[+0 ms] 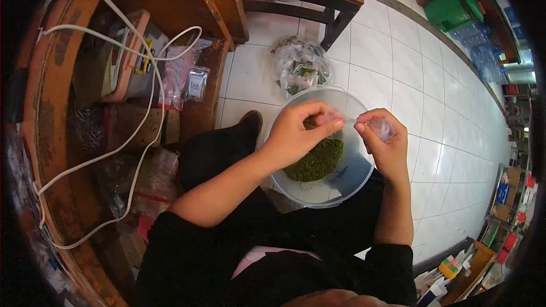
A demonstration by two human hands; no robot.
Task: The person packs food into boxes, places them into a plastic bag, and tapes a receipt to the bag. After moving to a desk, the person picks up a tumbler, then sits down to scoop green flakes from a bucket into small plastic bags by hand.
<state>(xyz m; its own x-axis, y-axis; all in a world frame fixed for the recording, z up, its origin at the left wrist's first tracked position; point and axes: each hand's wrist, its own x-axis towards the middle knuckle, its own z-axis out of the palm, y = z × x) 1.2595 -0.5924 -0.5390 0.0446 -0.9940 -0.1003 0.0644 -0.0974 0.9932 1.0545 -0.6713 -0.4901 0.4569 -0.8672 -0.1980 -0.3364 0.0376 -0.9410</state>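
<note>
Looking down from the head camera, I see a seated person's lap and both bare hands.

At far left stands a wooden shelf unit [51, 108] with white cables [151, 79] looped across its front and small packets [196, 82] leaning in an open compartment. Its edge sits close to the person's left knee, so there is little room on that side.

The left hand [296, 133] reaches in over a clear plastic bowl [352, 179] resting on the lap. Its grip is pressed together, thumb against fingertips, pinching one edge of a small clear pouch [384, 128]. A mound of green dried leaves [318, 162] lies in the bowl, partly under this hand.

The right hand [387, 148] holds the rest of the pouch, its grip curled shut around it just above the bowl's right rim. The pouch is stretched between the two hands; I judge it is held over the bowl so that spills land inside.

Beyond the bowl, a clear bag of greenery [298, 68] sits on the white tiled floor [432, 108]. The floor to the right is open, with a green crate [452, 5] well apart at top right.
</note>
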